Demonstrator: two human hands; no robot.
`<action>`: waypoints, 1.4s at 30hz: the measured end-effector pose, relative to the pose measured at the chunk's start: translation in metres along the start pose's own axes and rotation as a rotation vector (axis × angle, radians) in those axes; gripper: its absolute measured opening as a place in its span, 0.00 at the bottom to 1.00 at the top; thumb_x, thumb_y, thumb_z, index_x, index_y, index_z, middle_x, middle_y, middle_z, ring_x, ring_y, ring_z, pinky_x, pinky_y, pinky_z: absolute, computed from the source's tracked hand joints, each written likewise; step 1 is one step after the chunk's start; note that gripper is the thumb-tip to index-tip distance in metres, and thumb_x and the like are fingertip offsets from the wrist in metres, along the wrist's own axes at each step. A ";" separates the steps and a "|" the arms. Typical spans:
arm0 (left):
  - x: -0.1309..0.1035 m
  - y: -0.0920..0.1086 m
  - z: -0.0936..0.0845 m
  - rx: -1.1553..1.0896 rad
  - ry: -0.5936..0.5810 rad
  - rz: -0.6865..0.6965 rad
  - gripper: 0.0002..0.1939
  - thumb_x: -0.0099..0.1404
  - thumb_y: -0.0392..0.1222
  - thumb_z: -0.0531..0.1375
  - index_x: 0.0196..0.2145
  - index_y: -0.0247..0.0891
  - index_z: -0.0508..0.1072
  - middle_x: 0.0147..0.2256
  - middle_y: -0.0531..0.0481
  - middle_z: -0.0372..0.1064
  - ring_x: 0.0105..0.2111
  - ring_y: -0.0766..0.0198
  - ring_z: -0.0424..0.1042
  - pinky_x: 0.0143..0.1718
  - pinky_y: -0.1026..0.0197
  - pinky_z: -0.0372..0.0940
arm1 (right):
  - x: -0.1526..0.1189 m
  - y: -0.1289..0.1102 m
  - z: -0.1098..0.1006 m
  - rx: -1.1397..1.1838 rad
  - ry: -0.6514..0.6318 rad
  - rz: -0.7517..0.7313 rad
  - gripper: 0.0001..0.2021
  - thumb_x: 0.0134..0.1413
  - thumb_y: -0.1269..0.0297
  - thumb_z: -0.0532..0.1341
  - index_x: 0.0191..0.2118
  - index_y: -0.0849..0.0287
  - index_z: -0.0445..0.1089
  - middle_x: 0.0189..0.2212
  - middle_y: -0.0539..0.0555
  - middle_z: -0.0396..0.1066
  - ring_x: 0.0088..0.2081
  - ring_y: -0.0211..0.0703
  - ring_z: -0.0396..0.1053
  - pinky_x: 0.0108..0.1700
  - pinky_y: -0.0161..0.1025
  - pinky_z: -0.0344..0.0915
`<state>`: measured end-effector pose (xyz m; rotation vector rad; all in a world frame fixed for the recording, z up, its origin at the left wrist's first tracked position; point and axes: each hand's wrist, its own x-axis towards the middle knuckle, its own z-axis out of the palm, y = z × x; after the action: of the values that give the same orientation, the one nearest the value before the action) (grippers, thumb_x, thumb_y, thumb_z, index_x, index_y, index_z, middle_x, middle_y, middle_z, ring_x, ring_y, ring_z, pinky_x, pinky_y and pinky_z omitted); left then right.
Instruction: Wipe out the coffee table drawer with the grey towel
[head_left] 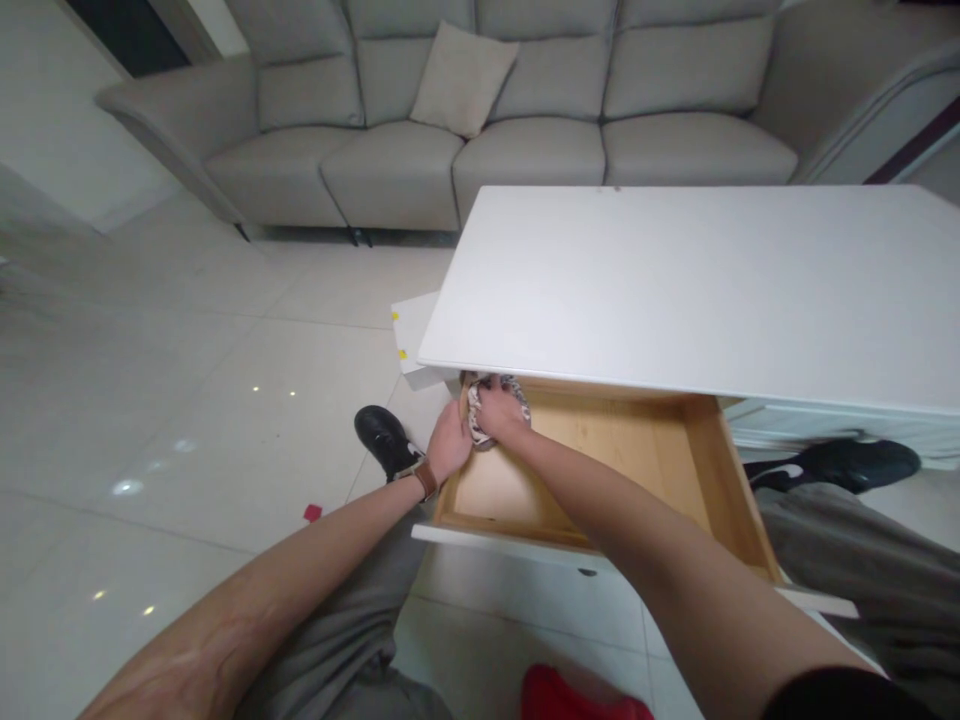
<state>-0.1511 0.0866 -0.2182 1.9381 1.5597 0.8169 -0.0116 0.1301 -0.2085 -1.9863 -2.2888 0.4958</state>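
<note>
The drawer (637, 440) of bare light wood is pulled out from under the white tabletop (675, 290). In its back left corner a crumpled brown-and-white patterned cloth (480, 428) lies bunched up. My right hand (501, 412) reaches inside the drawer with its fingers curled into this cloth, their tips hidden in the folds. At the outer left side of the drawer, my left hand (450, 440) grips the side wall beside the cloth; part of its fingers is out of sight. A brown-strapped watch (424, 478) is on my left wrist.
A white box (414, 330) with yellow marks stands on the floor left of the table. Behind is a long grey sofa (525, 150) with a cushion (466, 80). My legs straddle the drawer. A red object (577, 695) is below; a small red piece (312, 513) lies left.
</note>
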 end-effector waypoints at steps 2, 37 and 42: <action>0.000 0.001 -0.001 -0.001 -0.003 0.007 0.20 0.62 0.29 0.51 0.52 0.39 0.66 0.47 0.40 0.69 0.51 0.52 0.69 0.57 0.46 0.66 | 0.005 -0.003 -0.002 -0.055 -0.100 -0.046 0.21 0.57 0.63 0.60 0.56 0.55 0.72 0.65 0.65 0.57 0.58 0.63 0.64 0.50 0.51 0.72; 0.005 -0.012 0.001 0.160 -0.051 0.015 0.19 0.61 0.35 0.50 0.50 0.35 0.65 0.47 0.35 0.69 0.51 0.45 0.70 0.57 0.43 0.66 | -0.132 0.264 -0.090 -0.463 -0.334 -0.229 0.22 0.59 0.71 0.54 0.55 0.49 0.76 0.63 0.56 0.66 0.66 0.56 0.52 0.69 0.58 0.42; 0.005 -0.009 0.000 0.150 -0.065 0.026 0.19 0.62 0.34 0.49 0.51 0.35 0.65 0.47 0.35 0.69 0.51 0.45 0.70 0.58 0.43 0.66 | -0.140 0.277 -0.082 -0.484 -0.316 0.023 0.24 0.56 0.70 0.57 0.58 0.56 0.75 0.61 0.66 0.67 0.65 0.60 0.57 0.67 0.57 0.48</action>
<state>-0.1562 0.0931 -0.2242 2.0732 1.6002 0.6574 0.2963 0.0409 -0.1888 -2.2797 -2.8004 0.2906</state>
